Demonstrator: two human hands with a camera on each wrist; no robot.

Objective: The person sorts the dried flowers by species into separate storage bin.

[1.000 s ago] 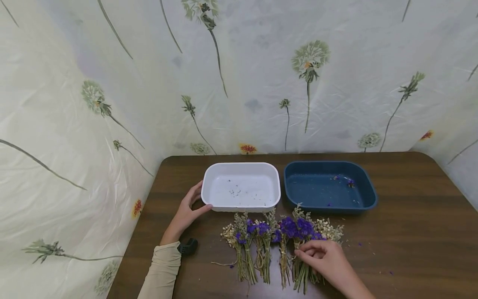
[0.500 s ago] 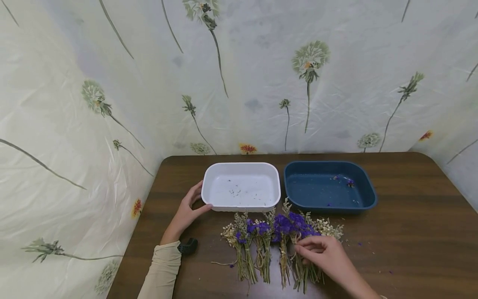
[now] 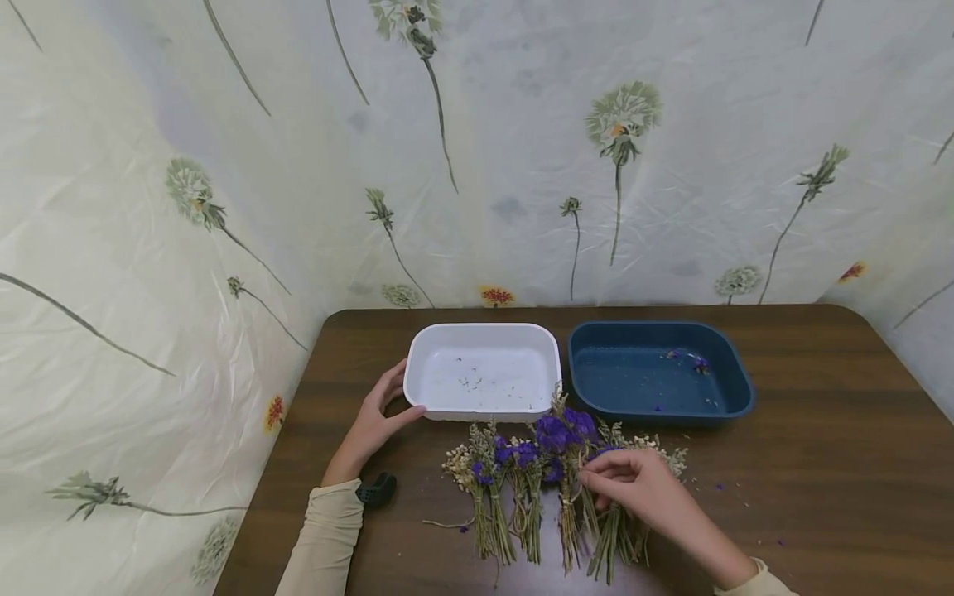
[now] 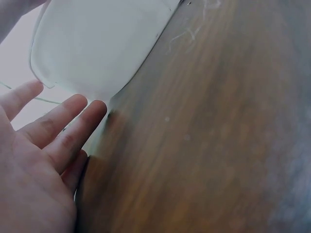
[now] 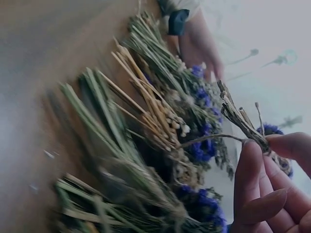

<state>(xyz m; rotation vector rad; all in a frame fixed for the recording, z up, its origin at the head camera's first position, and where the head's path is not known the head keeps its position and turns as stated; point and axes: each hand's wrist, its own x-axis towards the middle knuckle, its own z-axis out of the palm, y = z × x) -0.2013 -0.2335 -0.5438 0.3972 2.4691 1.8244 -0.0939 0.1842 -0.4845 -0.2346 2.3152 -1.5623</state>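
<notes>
My right hand (image 3: 633, 484) pinches a small bundle of dried flowers (image 5: 240, 119) by its twine-tied stems, between thumb and fingertips. The bundle's purple heads overlap the front corner of the white tray in the head view, and a loose end of twine trails from it. Several other tied bundles of dried flowers (image 3: 531, 505) lie side by side in a row below and around this hand. At the left end of the white tray (image 3: 484, 414), my left hand (image 3: 373, 422) rests with straight, spread fingers, its fingertips right at the wall and its thumb at the front corner.
Right of the white tray stands a blue tray (image 3: 663, 414) holding a few purple petals and scraps. Bits of plant lie in the white tray too. Small crumbs dot the brown table (image 3: 820, 463). A flowered curtain (image 3: 507, 149) hangs behind it.
My right hand has lifted the purple-headed bundle out of the row and shifted it left and toward the trays. My left hand has stayed at the white tray.
</notes>
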